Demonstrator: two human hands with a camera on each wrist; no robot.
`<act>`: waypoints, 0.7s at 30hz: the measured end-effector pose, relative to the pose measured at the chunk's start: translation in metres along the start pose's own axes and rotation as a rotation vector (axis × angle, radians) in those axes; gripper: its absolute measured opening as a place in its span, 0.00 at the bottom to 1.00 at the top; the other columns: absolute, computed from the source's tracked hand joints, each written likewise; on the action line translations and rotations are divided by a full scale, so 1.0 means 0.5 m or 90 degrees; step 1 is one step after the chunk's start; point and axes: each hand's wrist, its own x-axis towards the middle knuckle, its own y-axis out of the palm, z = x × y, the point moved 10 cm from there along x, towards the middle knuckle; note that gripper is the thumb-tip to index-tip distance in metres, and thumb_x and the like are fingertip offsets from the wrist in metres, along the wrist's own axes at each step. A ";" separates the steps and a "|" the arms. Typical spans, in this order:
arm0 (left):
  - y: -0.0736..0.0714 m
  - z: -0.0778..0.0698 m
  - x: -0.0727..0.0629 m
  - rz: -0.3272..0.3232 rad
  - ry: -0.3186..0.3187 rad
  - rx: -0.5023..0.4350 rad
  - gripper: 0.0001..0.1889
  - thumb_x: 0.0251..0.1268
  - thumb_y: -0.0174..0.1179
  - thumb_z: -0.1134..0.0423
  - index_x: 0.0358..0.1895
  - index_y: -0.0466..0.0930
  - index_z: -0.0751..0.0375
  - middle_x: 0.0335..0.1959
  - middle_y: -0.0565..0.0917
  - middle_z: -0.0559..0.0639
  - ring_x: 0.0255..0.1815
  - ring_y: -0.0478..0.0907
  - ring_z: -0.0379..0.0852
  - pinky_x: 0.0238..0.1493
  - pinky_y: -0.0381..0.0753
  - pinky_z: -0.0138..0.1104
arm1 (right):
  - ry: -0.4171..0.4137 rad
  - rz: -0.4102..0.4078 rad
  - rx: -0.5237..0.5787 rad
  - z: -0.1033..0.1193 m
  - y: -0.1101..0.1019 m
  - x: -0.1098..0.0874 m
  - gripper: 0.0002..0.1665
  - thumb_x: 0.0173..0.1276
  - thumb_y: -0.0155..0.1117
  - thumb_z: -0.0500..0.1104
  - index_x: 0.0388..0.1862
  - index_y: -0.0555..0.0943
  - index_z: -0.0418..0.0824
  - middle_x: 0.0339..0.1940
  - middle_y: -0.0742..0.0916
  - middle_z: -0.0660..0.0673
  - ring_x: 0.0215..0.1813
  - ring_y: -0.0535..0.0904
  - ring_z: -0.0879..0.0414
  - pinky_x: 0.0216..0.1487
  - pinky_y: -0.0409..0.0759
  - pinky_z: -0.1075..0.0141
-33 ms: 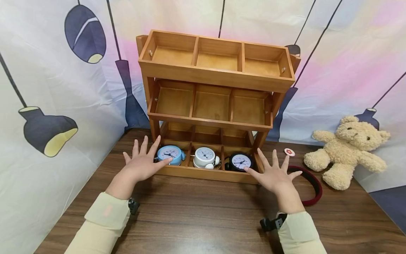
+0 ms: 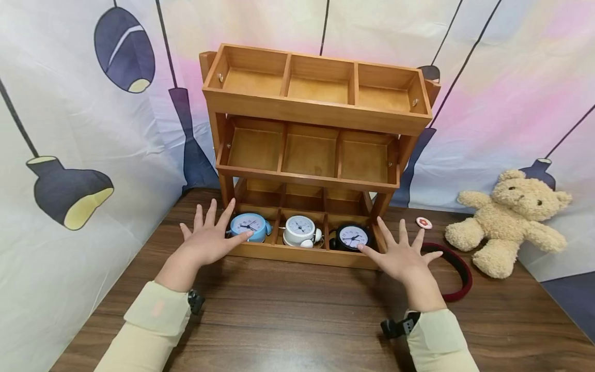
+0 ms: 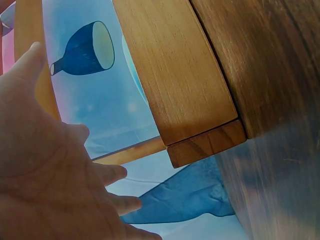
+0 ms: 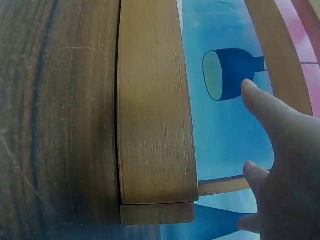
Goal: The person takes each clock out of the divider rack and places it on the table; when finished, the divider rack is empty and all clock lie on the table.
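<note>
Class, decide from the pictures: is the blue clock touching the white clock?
Apart. The head view shows a wooden divider between the blue clock and the white clock, with one on each side.

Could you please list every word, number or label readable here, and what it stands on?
No word, brand or label can be read.
Blue clock: numerals too small to read.
White clock: dial markings too small to read.
Black clock: numerals too small to read.

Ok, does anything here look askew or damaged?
The round white twin-bell alarm clock, in the bottom middle compartment of the brown wooden rack, looks askew: its bells point toward the near right, not the back. No damage shows.
</note>
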 end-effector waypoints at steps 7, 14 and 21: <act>-0.001 -0.005 0.000 -0.002 0.007 0.003 0.53 0.62 0.42 0.21 0.81 0.32 0.45 0.79 0.32 0.70 0.75 0.21 0.74 0.61 0.25 0.75 | -0.016 -0.028 -0.034 0.004 -0.015 -0.003 0.60 0.60 0.39 0.86 0.83 0.43 0.58 0.79 0.41 0.28 0.73 0.23 0.22 0.53 0.19 0.20; 0.002 -0.007 -0.004 0.007 0.007 0.002 0.53 0.63 0.44 0.23 0.82 0.34 0.47 0.79 0.34 0.71 0.75 0.24 0.75 0.62 0.27 0.74 | -0.021 -0.033 -0.038 0.009 -0.019 -0.008 0.60 0.60 0.39 0.86 0.83 0.42 0.57 0.80 0.41 0.28 0.74 0.23 0.24 0.55 0.19 0.21; 0.008 -0.007 -0.003 0.007 0.012 0.003 0.54 0.62 0.46 0.23 0.82 0.34 0.46 0.79 0.36 0.71 0.75 0.26 0.76 0.63 0.29 0.74 | -0.033 -0.030 -0.027 0.028 -0.011 -0.006 0.58 0.62 0.41 0.83 0.83 0.42 0.57 0.80 0.41 0.29 0.75 0.25 0.25 0.59 0.23 0.22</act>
